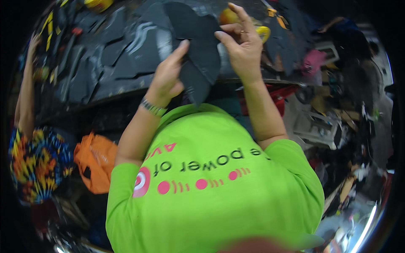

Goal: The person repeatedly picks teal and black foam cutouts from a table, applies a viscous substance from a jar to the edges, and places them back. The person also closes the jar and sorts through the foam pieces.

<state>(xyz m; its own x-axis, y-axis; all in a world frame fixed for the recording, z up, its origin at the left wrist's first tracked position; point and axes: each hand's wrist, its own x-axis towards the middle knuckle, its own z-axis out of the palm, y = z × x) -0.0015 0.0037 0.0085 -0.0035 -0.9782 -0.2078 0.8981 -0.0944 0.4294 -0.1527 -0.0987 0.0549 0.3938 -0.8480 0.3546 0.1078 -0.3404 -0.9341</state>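
Above the dark table (105, 80), both hands are up and pinching one black cutout (198, 50). The left hand (166, 78) grips its lower left edge, thumb pressed on the face; the right hand (240, 44) clamps the upper right edge, index finger stretched up past it. The cutout hangs between them, just over the green shirt (211, 177). It is flat, matte black, with curved lobes, narrowing to a point at the bottom. More black pieces (126, 55) litter the table. An orange bag (95, 162) sits lower left, beside another person's arm (25, 97).
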